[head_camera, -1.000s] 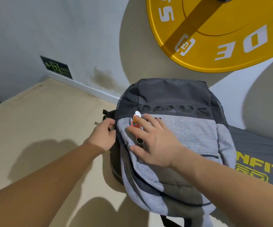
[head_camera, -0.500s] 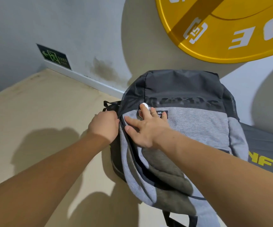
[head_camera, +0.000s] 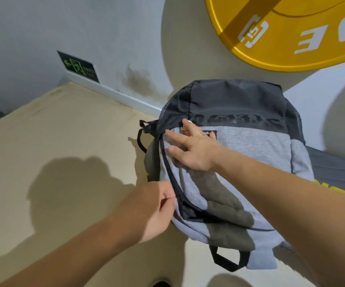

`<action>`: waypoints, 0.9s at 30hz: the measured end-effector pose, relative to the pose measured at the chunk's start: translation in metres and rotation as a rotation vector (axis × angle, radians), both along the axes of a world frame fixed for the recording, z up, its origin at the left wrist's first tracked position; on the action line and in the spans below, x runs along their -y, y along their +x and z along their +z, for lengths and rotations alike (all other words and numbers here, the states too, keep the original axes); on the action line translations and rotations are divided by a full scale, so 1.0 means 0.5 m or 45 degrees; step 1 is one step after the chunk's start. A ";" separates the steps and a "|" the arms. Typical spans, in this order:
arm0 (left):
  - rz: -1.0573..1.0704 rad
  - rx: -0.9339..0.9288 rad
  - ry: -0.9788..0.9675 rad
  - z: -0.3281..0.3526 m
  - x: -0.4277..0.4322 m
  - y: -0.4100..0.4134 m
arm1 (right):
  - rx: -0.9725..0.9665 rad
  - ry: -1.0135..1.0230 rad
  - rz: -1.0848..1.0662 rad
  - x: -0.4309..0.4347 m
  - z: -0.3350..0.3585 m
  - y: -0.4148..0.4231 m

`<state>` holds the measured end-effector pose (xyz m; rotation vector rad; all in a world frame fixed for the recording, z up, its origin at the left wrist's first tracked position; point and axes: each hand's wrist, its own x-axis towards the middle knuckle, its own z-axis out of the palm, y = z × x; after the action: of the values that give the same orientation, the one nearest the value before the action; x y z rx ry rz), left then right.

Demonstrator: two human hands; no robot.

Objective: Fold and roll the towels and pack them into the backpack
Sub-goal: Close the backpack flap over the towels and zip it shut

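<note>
Pinched zipper (head_camera: 168, 168) at lower centre with left grip (head_camera: 157, 208); pressed backpack (head_camera: 250, 146), mid-right, with flat, open right grip (head_camera: 192, 150). Showed towel (head_camera: 225, 216) spilling from opening below. Risked jamming zipper on loose towel if pulled.

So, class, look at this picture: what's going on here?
A person is packing a grey and black backpack that lies on a tan surface. The right hand presses flat on its front panel, while the left hand pinches the zipper along the side with its fingers. A dark olive towel sticks out of the open part, so the backpack is not yet closed.
</note>
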<state>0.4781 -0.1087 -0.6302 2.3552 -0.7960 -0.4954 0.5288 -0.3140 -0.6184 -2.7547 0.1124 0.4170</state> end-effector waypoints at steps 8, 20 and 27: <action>0.080 0.167 -0.232 -0.055 -0.001 -0.094 | 0.043 0.184 0.115 -0.017 -0.044 -0.213; 0.437 -0.374 -0.348 -0.076 0.038 -0.151 | 0.049 0.627 -0.163 -0.004 -0.033 -0.212; 0.818 -0.801 -0.458 -0.052 0.075 -0.124 | 0.336 0.078 0.241 -0.038 -0.026 -0.335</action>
<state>0.4158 -0.1461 -0.6562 1.8089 0.1568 -0.6803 0.3613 -0.2950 -0.6313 -2.7395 -0.2247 0.0989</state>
